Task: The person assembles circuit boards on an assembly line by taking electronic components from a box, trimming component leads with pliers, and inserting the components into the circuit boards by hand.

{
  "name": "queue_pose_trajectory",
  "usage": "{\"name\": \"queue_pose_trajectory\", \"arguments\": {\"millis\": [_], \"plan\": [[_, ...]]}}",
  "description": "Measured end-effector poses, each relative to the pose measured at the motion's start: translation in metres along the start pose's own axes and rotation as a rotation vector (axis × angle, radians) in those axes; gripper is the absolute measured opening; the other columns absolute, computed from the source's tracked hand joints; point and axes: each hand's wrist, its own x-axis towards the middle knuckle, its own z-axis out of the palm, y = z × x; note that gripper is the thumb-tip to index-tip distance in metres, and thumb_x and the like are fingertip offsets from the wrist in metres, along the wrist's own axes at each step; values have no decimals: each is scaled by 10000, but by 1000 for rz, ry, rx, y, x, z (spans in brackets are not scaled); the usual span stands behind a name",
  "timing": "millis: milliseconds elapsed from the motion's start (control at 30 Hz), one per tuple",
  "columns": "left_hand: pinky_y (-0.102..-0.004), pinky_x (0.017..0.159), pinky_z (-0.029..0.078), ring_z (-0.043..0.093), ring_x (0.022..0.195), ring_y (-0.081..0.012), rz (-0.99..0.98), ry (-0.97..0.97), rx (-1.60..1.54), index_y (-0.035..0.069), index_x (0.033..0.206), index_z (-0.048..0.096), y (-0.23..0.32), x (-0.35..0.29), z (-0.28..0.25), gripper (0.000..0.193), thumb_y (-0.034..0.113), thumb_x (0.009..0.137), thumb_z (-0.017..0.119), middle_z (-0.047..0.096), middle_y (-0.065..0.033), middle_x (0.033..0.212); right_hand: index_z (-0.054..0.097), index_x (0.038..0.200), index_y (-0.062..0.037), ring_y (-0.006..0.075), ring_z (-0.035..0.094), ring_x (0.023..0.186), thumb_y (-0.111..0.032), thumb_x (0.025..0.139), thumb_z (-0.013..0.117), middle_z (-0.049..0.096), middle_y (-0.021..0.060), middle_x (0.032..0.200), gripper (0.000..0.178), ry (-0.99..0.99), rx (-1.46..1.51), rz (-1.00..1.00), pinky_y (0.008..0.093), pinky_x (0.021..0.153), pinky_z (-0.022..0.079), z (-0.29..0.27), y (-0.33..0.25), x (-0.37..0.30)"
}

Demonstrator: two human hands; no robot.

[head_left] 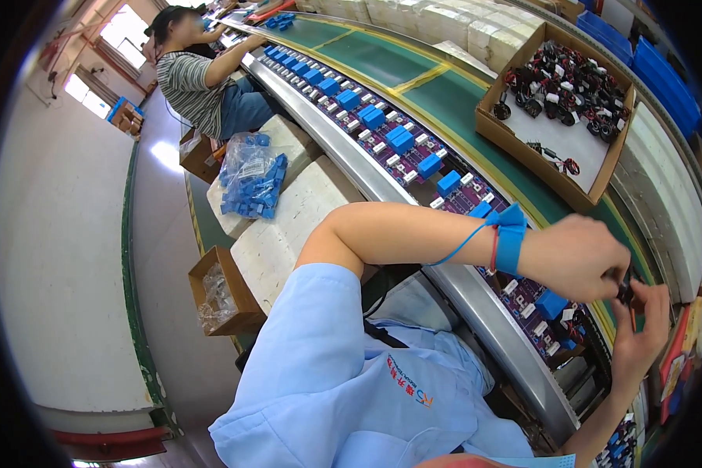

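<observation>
My left hand (pixel 581 256), with a blue strap (pixel 512 240) around its wrist, reaches across the line with its fingers closed. Against it, my right hand (pixel 641 331) pinches with thumb and fingers. Between the fingertips of both hands shows a small black part (pixel 625 292); its exact kind is hidden by the fingers. Beneath my left forearm runs a row of purple circuit boards (pixel 515 292) carrying blue blocks and white parts. Close by on the boards, next to a blue block (pixel 551 304), lies a black part with red and black wires (pixel 573 321).
A cardboard box (pixel 487 129) of black wired parts stands on the green belt (pixel 366 58) beyond the boards. A metal rail (pixel 351 168) edges the line. To the left lie a bag of blue parts (pixel 253 179) and a small carton (pixel 249 308). A person (pixel 199 86) sits farther up.
</observation>
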Motion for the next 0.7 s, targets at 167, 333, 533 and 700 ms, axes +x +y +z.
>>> {"name": "queue_pose_trajectory", "arguments": {"millis": [167,333,533,700], "plan": [[-342,431,422,567,513,-218,603,570,680,112,892,629,-8,2,4,196,209,744,713,559,-43,715,592,1128,12,115,568,895,-165,855,704,541,13,998,344,59,789,79,233,749,465,17,31,13],[-330,487,465,628,595,-221,698,604,523,107,1048,628,-14,19,17,422,241,672,764,637,-58,842,581,1186,10,115,623,924,-217,912,642,619,64,1082,361,122,1300,343,241,769,508,32,5,9],[-309,716,516,654,795,-288,280,150,411,54,1102,663,-6,-15,-5,371,9,740,728,662,-130,949,561,1242,-17,75,591,862,-149,905,640,600,30,1046,371,-29,867,386,214,743,481,27,40,-28],[-338,661,486,615,763,-313,8,-234,670,49,1067,650,-17,-40,-4,311,15,760,684,647,-116,928,573,1087,-48,17,427,694,-160,846,717,475,-58,824,303,-288,563,426,170,622,352,37,50,-44]]}}
